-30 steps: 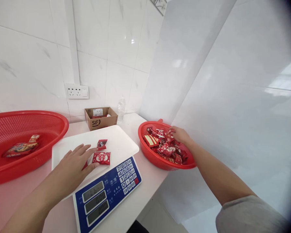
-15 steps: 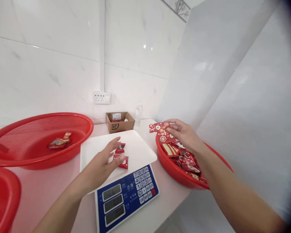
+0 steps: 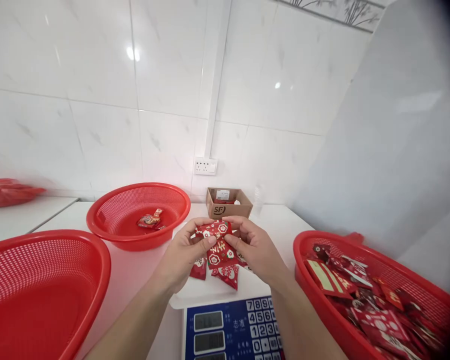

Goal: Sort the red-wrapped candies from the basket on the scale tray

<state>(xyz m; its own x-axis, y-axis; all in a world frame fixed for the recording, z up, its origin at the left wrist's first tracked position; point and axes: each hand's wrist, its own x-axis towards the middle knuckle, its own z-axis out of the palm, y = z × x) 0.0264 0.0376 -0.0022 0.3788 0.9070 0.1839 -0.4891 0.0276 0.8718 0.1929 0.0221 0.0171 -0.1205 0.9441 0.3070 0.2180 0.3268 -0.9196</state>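
Both my hands hold one red packet with white flower prints (image 3: 218, 246) above the white tray of a scale (image 3: 213, 291). My left hand (image 3: 185, 255) pinches its left edge and my right hand (image 3: 255, 247) pinches its right edge. Two small red candy packets (image 3: 228, 274) lie on the tray just below the hands. The scale's blue keypad panel (image 3: 233, 330) shows at the bottom. A red basket (image 3: 375, 295) at the right is full of red packets.
A red mesh basket (image 3: 138, 214) with a couple of packets sits behind the left hand. Another red basket (image 3: 41, 290) stands at the lower left. A small cardboard box (image 3: 228, 202) sits by the wall under a power socket (image 3: 205, 166). A red bag (image 3: 7, 192) lies far left.
My right hand lifted a flowered red packet out of the right basket and carried it over the scale tray. My left hand left the tray and took its other edge. The view swung left.
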